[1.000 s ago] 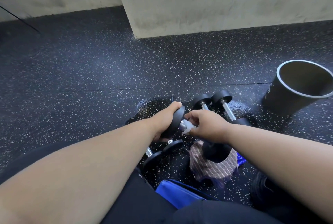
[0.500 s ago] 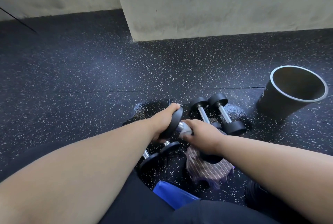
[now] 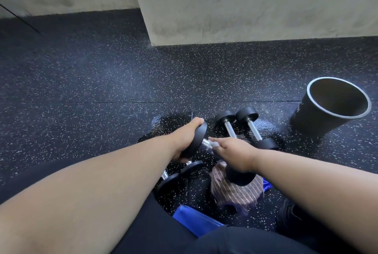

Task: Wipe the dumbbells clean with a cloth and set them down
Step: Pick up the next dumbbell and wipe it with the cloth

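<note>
Fingers of the left hand (image 3: 185,141) curl round the far head of a black rubber-headed dumbbell with a chrome handle (image 3: 206,145), thumb under, held off the floor at frame centre. Right-hand fingers (image 3: 219,145) close round the handle; whether any cloth is under them I cannot tell. The near head hangs over a crumpled brown striped cloth (image 3: 235,191) lying on the speckled black rubber floor (image 3: 102,94).

Progress, as a judgement: two matching dumbbells (image 3: 247,129) lie side by side right of centre on a wet-looking patch, probably finished. Another pair (image 3: 180,174) lies below the left wrist, state unknown. The held one is still to be set down.

Against the earlier frame: grips unchanged, dumbbell in much the same attitude; the tilted black cylindrical bin (image 3: 331,106) sits a touch lower right in frame, so mainly the head moved.
</note>
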Available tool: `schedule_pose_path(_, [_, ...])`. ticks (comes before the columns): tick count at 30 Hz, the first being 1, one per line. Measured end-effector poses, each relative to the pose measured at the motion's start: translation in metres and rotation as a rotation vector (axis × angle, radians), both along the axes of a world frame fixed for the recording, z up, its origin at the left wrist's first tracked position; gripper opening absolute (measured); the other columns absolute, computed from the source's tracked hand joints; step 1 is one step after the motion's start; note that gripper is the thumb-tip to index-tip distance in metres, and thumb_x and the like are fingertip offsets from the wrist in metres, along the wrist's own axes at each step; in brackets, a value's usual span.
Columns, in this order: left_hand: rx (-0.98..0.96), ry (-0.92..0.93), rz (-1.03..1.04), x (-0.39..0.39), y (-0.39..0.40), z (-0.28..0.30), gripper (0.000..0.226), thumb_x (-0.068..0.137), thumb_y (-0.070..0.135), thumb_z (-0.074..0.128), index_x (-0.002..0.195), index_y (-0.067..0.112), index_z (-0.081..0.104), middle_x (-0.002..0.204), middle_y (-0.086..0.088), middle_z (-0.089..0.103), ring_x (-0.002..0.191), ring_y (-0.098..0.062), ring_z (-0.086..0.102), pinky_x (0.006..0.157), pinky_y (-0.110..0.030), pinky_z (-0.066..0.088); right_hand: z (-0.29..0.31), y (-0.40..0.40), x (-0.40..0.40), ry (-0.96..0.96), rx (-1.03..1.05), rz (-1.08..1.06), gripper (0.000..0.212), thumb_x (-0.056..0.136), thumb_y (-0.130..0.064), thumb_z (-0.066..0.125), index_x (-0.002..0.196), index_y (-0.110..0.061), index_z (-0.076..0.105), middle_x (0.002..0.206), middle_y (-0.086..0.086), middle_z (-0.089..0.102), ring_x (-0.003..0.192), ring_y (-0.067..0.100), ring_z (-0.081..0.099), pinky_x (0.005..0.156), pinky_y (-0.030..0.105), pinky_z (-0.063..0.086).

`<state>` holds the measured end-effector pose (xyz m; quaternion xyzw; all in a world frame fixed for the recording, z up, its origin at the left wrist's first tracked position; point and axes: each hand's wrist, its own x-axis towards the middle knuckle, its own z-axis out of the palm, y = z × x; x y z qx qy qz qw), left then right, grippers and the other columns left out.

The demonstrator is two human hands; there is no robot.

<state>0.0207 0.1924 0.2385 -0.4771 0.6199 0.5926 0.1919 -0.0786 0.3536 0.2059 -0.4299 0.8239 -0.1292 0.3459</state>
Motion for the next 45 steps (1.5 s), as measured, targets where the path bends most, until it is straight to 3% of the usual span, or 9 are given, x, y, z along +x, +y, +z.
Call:
schedule_pose_path(5, [0.011, -0.004, -0.017, -0.001, -0.002, 0.0, 0.061, 0.092, 0.081, 0.047, 0.086, 0.021, 0.056, 0.059, 0.003, 0.052, 0.068, -0.02, 0.05, 0.071, -0.033, 0.045, -0.004, 0.002, -0.001, 0.122, 0.02, 0.041, 0.046, 0.111, -0.031, 0.034, 0.154, -0.025, 0.049, 0.145, 0.004, 0.063, 0.13, 0.024, 0.058, 0.099, 0.028, 0.042])
schedule_pose_path(11, [0.019, 0.008, -0.019, 0.002, -0.002, 0.0, 0.061, 0.093, 0.081, 0.047, 0.089, 0.021, 0.055, 0.066, 0.001, 0.055, 0.071, -0.021, 0.052, 0.075, -0.034, 0.047, -0.005, 0.015, -0.012, 0.133, 0.089, 0.043, 0.033, 0.108, -0.029, 0.038, 0.082, -0.042, 0.054, 0.094, -0.007, 0.067, 0.089, 0.02, 0.06, 0.083, 0.036, 0.048])
schedule_pose_path(16, [0.027, 0.018, -0.016, 0.004, -0.002, 0.001, 0.059, 0.094, 0.079, 0.048, 0.092, 0.021, 0.055, 0.065, 0.002, 0.059, 0.067, -0.02, 0.054, 0.071, -0.032, 0.046, 0.002, 0.015, -0.016, 0.132, 0.172, 0.06, 0.034, 0.106, -0.027, 0.039, 0.105, -0.015, 0.071, 0.103, 0.006, 0.072, 0.096, 0.027, 0.064, 0.09, 0.041, 0.052])
schedule_pose_path(22, [0.022, 0.008, -0.008, 0.004, 0.0, 0.004, 0.058, 0.096, 0.078, 0.047, 0.092, 0.02, 0.054, 0.07, 0.0, 0.057, 0.068, -0.02, 0.054, 0.071, -0.032, 0.045, 0.004, 0.015, -0.018, 0.244, 0.278, 0.078, 0.03, 0.105, -0.026, 0.047, 0.11, -0.011, 0.072, 0.108, 0.011, 0.072, 0.087, 0.026, 0.059, 0.085, 0.038, 0.055])
schedule_pose_path(29, [0.018, 0.003, 0.006, 0.003, 0.0, 0.004, 0.058, 0.095, 0.078, 0.047, 0.089, 0.021, 0.057, 0.055, 0.004, 0.056, 0.066, -0.019, 0.053, 0.068, -0.029, 0.044, 0.008, 0.003, 0.003, 0.231, 0.08, 0.162, 0.049, 0.112, -0.024, 0.035, 0.16, -0.013, 0.04, 0.162, 0.008, 0.045, 0.145, 0.028, 0.046, 0.114, 0.031, 0.035])
schedule_pose_path(32, [0.019, -0.009, 0.003, 0.004, 0.0, 0.002, 0.061, 0.094, 0.08, 0.046, 0.093, 0.02, 0.058, 0.061, 0.002, 0.056, 0.066, -0.02, 0.055, 0.066, -0.028, 0.048, -0.001, 0.002, 0.001, 0.283, 0.083, 0.2, 0.047, 0.11, -0.028, 0.032, 0.154, -0.018, 0.048, 0.148, 0.01, 0.059, 0.137, 0.033, 0.052, 0.109, 0.036, 0.039])
schedule_pose_path(36, [0.038, -0.014, 0.037, 0.007, -0.002, -0.001, 0.061, 0.093, 0.08, 0.049, 0.094, 0.019, 0.056, 0.071, -0.001, 0.056, 0.07, -0.02, 0.057, 0.078, -0.033, 0.053, 0.0, 0.01, -0.014, 0.325, 0.268, 0.249, 0.021, 0.103, -0.026, 0.044, 0.097, -0.019, 0.062, 0.093, 0.004, 0.068, 0.09, 0.033, 0.064, 0.087, 0.043, 0.055])
schedule_pose_path(40, [0.049, -0.019, 0.046, 0.006, -0.003, 0.001, 0.06, 0.094, 0.079, 0.049, 0.092, 0.019, 0.054, 0.072, -0.001, 0.055, 0.069, -0.019, 0.056, 0.075, -0.031, 0.052, 0.004, 0.01, -0.018, 0.424, 0.326, 0.307, 0.03, 0.105, -0.031, 0.047, 0.102, -0.011, 0.068, 0.094, 0.005, 0.062, 0.092, 0.033, 0.065, 0.085, 0.045, 0.057])
schedule_pose_path(45, [0.041, -0.037, 0.033, 0.001, -0.002, 0.002, 0.061, 0.093, 0.08, 0.046, 0.083, 0.021, 0.057, 0.052, 0.004, 0.056, 0.066, -0.017, 0.054, 0.067, -0.028, 0.047, -0.006, 0.006, -0.009, 0.499, -0.086, 0.137, 0.04, 0.102, -0.024, 0.043, 0.141, -0.019, 0.052, 0.113, 0.007, 0.069, 0.095, 0.031, 0.064, 0.078, 0.04, 0.05])
